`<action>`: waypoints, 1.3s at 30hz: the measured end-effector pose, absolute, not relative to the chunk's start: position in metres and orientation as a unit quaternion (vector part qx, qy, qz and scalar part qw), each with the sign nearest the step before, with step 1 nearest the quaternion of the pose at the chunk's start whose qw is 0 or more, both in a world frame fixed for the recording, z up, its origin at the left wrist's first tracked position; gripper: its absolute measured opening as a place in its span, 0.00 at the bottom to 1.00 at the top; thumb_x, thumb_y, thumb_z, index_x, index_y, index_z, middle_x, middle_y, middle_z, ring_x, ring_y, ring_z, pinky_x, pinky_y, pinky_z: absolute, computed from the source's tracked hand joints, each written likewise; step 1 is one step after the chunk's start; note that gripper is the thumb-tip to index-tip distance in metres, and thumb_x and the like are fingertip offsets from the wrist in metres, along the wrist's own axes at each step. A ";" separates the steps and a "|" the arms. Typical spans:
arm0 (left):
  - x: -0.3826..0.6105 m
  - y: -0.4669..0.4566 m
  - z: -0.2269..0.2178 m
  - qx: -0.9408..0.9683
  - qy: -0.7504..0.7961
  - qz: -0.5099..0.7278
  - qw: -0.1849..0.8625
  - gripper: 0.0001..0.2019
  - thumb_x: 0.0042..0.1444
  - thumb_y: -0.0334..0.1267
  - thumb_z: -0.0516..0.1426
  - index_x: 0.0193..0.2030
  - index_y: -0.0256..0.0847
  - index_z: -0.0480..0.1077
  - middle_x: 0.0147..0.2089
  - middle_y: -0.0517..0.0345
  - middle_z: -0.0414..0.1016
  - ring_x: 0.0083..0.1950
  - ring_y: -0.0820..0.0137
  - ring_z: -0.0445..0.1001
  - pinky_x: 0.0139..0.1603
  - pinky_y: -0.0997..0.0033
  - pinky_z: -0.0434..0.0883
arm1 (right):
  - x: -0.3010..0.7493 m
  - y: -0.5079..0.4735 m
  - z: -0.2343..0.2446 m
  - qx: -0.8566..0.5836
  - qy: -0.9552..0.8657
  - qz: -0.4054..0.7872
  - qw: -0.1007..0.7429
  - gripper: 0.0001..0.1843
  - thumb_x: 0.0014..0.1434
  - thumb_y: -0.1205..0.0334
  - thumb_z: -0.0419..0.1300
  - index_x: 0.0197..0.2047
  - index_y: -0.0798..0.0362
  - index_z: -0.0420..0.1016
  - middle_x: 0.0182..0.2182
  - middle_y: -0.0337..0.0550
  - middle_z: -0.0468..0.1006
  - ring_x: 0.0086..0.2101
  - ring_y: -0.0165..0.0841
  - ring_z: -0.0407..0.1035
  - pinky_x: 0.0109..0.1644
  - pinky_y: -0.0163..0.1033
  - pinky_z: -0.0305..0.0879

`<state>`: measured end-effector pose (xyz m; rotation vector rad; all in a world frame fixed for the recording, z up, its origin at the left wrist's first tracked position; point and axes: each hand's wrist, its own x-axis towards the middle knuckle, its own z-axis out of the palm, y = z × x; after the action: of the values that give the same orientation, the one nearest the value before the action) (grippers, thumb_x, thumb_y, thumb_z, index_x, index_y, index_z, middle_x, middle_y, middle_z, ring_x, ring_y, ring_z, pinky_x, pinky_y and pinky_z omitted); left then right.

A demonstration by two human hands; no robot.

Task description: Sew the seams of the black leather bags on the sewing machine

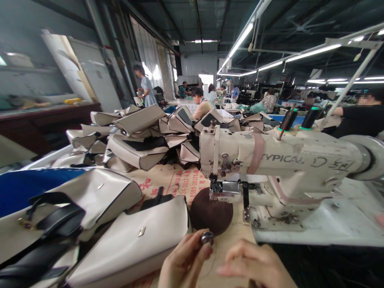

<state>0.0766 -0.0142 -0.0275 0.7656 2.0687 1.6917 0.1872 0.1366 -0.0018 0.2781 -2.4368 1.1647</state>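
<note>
Between the thumb and fingers of my left hand (187,258) is a small, shiny, round metal bobbin (207,238), held up in front of the sewing machine. A thin thread (213,262) seems to hang in a loop below it. My right hand (255,262) is just to the right, blurred, its fingers drawn together; what they pinch, if anything, is too small to make out. Behind the bobbin lies a dark brown disc (211,212), partly under the needle area of the white sewing machine (279,160). A cream bag (132,244) with a black edge lies beside my left hand.
More cream bags (138,152) are heaped behind. Another bag (99,196) with a black strap (57,228) lies at left, by a blue-lined bin (39,184). Dark thread spools (310,118) stand on the machine. One person (360,116) sits at right; others work farther back.
</note>
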 end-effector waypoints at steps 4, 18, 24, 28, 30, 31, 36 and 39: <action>0.057 -0.005 -0.034 0.307 0.763 0.537 0.190 0.14 0.53 0.38 0.54 0.47 0.42 0.63 0.37 0.57 0.73 0.37 0.70 0.74 0.37 0.76 0.71 | 0.160 0.160 0.001 0.015 -0.887 0.400 0.231 0.12 0.58 0.57 0.56 0.46 0.46 0.71 0.41 0.39 0.73 0.35 0.25 0.69 0.37 0.27 0.62; -0.016 0.046 -0.036 0.402 0.772 0.444 0.213 0.14 0.48 0.32 0.53 0.43 0.41 0.58 0.33 0.60 0.73 0.24 0.72 0.72 0.22 0.78 0.64 | 0.077 0.201 -0.042 -0.036 -0.912 0.393 0.116 0.06 0.52 0.61 0.58 0.29 0.55 0.72 0.24 0.37 0.72 0.26 0.28 0.65 0.28 0.31 0.53; -0.024 0.071 -0.068 0.308 0.718 0.550 0.294 0.19 0.52 0.46 0.53 0.47 0.38 0.63 0.41 0.53 0.73 0.19 0.78 0.67 0.16 0.79 0.62 | 0.048 0.214 -0.068 -0.136 -0.848 0.477 0.187 0.14 0.59 0.57 0.50 0.40 0.58 0.70 0.34 0.45 0.75 0.31 0.29 0.69 0.34 0.31 0.63; -0.022 0.076 -0.080 0.299 0.733 0.550 0.266 0.17 0.54 0.49 0.51 0.32 0.35 0.70 0.25 0.59 0.70 0.20 0.77 0.64 0.17 0.81 0.58 | 0.046 0.213 -0.066 -0.151 -0.859 0.446 0.201 0.12 0.58 0.58 0.52 0.39 0.56 0.70 0.35 0.43 0.74 0.33 0.29 0.69 0.38 0.32 0.64; -0.024 0.076 -0.081 0.285 0.739 0.560 0.242 0.17 0.54 0.49 0.52 0.32 0.35 0.70 0.25 0.60 0.69 0.22 0.76 0.65 0.18 0.81 0.59 | 0.047 0.212 -0.064 -0.164 -0.870 0.419 0.201 0.12 0.58 0.58 0.52 0.39 0.56 0.71 0.35 0.44 0.74 0.35 0.30 0.69 0.39 0.32 0.64; -0.024 0.076 -0.081 0.279 0.739 0.567 0.233 0.17 0.54 0.49 0.52 0.33 0.35 0.70 0.25 0.60 0.69 0.24 0.76 0.66 0.19 0.81 0.59 | 0.047 0.212 -0.063 -0.172 -0.876 0.404 0.198 0.12 0.58 0.58 0.52 0.39 0.56 0.71 0.36 0.44 0.74 0.35 0.30 0.69 0.40 0.32 0.63; -0.022 0.080 -0.082 0.273 0.740 0.591 0.168 0.15 0.55 0.49 0.51 0.36 0.38 0.68 0.32 0.58 0.68 0.28 0.73 0.69 0.22 0.78 0.66 | 0.041 0.207 -0.057 -0.231 -0.908 0.302 0.176 0.13 0.59 0.58 0.51 0.43 0.55 0.71 0.42 0.49 0.72 0.40 0.34 0.70 0.42 0.34 0.63; -0.015 0.083 -0.081 0.295 0.756 0.574 0.109 0.13 0.58 0.46 0.48 0.37 0.40 0.67 0.44 0.55 0.68 0.29 0.74 0.70 0.27 0.75 0.70 | 0.034 0.204 -0.053 -0.269 -0.921 0.238 0.153 0.16 0.60 0.57 0.49 0.45 0.56 0.70 0.41 0.53 0.73 0.40 0.37 0.70 0.41 0.35 0.62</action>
<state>-0.0152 0.0829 -0.0809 0.8674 2.2224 1.6892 0.0341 0.2043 -0.0531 -0.7706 -2.6418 0.6822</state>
